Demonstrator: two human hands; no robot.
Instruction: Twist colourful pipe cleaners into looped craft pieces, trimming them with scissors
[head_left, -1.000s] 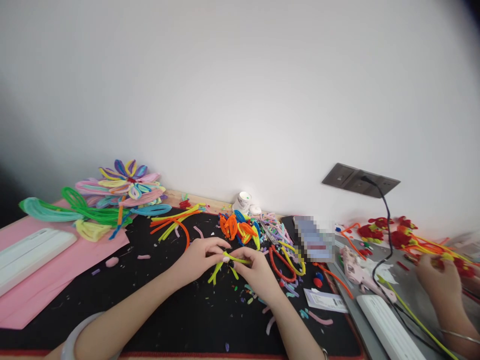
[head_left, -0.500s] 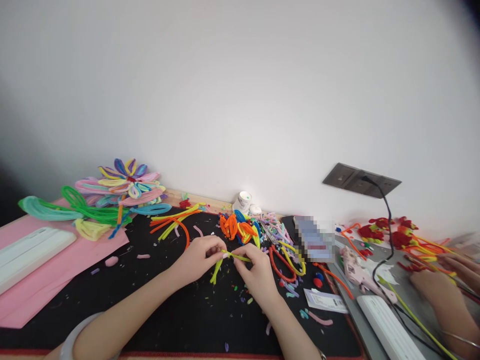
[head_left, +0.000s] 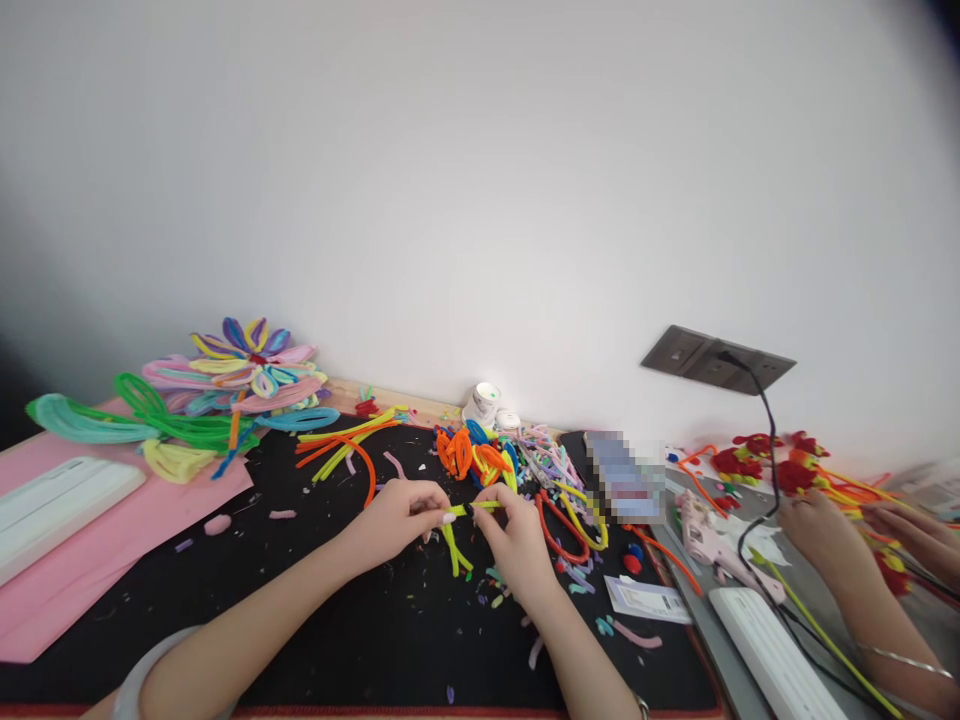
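Note:
Low over the black mat (head_left: pixel 330 620), my left hand (head_left: pixel 405 515) pinches yellow-green pipe cleaners (head_left: pixel 453 552) between thumb and fingertips. Two of their ends hang down below the fingers, slightly spread. Close by on the right, my right hand (head_left: pixel 506 530) is closed on a yellow-green pipe cleaner end; a small dark gap shows between the two hands' pieces, and whether they join there I cannot tell. Just beyond my fingers lie coiled orange pipe cleaners (head_left: pixel 454 453) among blue and yellow ones. A red loop (head_left: pixel 562 532) of pipe cleaner rests beside my right hand.
Pipe-cleaner flowers (head_left: pixel 255 360) lie at the left on pink paper (head_left: pixel 75 570), near a white case (head_left: pixel 67 510). A phone (head_left: pixel 626 480), a pink glue gun (head_left: pixel 720 550) and a black cord (head_left: pixel 774 450) are at the right. Another person's hands (head_left: pixel 829 540) work there.
My hands have drawn slightly apart along the pipe cleaners, and the hanging ends now point down and right. The other person's near hand has moved left and up.

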